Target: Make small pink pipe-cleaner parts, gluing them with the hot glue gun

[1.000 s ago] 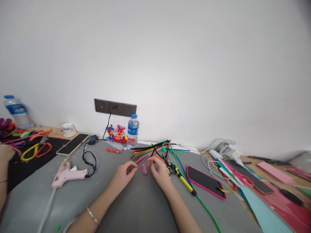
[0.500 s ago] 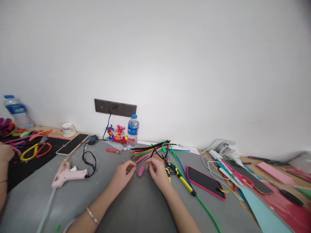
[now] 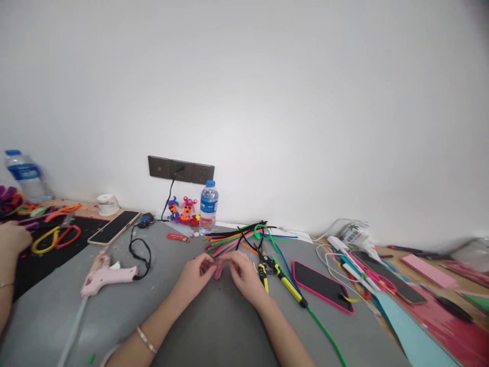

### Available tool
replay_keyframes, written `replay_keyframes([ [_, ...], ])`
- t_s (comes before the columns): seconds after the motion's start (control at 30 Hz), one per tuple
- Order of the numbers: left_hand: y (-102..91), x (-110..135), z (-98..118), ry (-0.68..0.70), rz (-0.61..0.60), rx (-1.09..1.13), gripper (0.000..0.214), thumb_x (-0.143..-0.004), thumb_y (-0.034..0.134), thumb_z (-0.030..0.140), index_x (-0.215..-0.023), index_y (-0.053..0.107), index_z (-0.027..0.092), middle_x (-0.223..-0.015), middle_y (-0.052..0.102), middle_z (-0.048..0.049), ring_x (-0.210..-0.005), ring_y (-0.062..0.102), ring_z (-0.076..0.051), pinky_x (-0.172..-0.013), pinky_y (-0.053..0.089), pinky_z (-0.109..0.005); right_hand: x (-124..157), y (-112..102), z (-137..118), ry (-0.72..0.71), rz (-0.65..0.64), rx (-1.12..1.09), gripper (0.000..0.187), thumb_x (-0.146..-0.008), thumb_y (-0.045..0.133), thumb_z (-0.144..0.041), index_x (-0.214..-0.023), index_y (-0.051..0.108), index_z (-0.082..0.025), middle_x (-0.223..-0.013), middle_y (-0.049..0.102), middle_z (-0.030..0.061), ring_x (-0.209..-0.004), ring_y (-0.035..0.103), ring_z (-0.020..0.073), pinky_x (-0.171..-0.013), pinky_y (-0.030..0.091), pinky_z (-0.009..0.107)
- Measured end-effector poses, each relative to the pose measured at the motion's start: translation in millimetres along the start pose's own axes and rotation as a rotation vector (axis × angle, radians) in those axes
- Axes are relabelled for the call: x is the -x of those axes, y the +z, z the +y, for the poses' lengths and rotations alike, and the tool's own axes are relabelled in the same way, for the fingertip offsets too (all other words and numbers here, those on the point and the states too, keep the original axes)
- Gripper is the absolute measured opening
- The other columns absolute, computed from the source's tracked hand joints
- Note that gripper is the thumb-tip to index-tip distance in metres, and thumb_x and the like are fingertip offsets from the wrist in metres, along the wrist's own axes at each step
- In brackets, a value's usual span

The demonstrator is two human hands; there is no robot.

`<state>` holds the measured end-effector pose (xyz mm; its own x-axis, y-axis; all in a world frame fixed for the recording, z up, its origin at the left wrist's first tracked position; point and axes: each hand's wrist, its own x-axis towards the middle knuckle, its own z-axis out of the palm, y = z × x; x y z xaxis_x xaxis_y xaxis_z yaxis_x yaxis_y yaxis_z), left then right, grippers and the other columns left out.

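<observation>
pink bundle (image 3: pixel 218 272): between the two hands, at the fingertips; whether it touches the worktop (image 3: pixel 217 326), cannot tell.
left hand (image 3: pixel 195 278): fingers curled, tips close beside the bundle's upper end; whether clamped on it, cannot tell.
right hand (image 3: pixel 246 275): fingers bent over toward the same end; their grip, cannot tell either.
fuzzy stems (image 3: pixel 229 245): many-coloured heap just beyond the hands.
pliers (image 3: pixel 290 288): yellow-and-black handles spread, beside the right hand.
pink-edged phone (image 3: pixel 323 286): lying farther right.
water bottle (image 3: pixel 208 209): upright near the wall.
glue gun (image 3: pixel 110 279): well left.
</observation>
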<state>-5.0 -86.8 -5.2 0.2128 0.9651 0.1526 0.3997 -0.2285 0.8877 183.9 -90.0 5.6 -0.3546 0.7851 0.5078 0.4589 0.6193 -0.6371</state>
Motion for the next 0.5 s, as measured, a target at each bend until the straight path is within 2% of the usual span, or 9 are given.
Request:
replay_keyframes([
  [0.1,0.9,-0.5,-0.9,0.002,0.005,-0.016,0.012,-0.078,0.053,0.030,-0.080,0.059,0.019,-0.069,0.069,-0.0030,-0.060,0.063,-0.018,-0.054,0.043,-0.024,-0.5,0.5,4.7,0.054,0.078,0.066,0.035,-0.085,0.044,-0.002,-0.106,0.064,-0.023,-0.078,0.066,0.0014,-0.077,0.060,0.0204,-0.078,0.041,0.033],
  [0.17,0.7,-0.2,-0.3,0.003,-0.002,-0.020,0.011,-0.078,0.053,0.028,-0.079,0.059,0.020,-0.068,0.069,-0.0018,-0.059,0.063,-0.017,-0.054,0.043,-0.023,-0.6,1.0,5.1,0.077,0.057,0.096,0.035,-0.083,0.046,-0.001,-0.105,0.064,-0.023,-0.074,0.065,-0.0007,-0.072,0.059,0.0196,-0.076,0.039,0.032],
  [0.37,-1.0,0.9,4.4,0.001,-0.015,-0.020,0.010,-0.078,0.052,0.026,-0.078,0.060,0.020,-0.069,0.071,-0.0022,-0.060,0.064,-0.017,-0.054,0.043,-0.023,-0.4,1.7,-1.7,0.062,-0.047,0.099,0.043,-0.081,0.046,0.003,-0.110,0.061,-0.025,-0.078,0.069,-0.0014,-0.083,0.061,0.0195,-0.082,0.038,0.032],
  [0.5,-1.4,1.4,6.9,0.002,-0.015,-0.026,0.010,-0.078,0.052,0.026,-0.076,0.061,0.020,-0.067,0.071,-0.0017,-0.059,0.063,-0.017,-0.053,0.042,-0.023,-0.3,1.6,-2.5,0.084,-0.055,0.113,0.042,-0.082,0.044,0.002,-0.110,0.061,-0.024,-0.075,0.067,-0.0007,-0.079,0.060,0.0202,-0.081,0.038,0.034],
])
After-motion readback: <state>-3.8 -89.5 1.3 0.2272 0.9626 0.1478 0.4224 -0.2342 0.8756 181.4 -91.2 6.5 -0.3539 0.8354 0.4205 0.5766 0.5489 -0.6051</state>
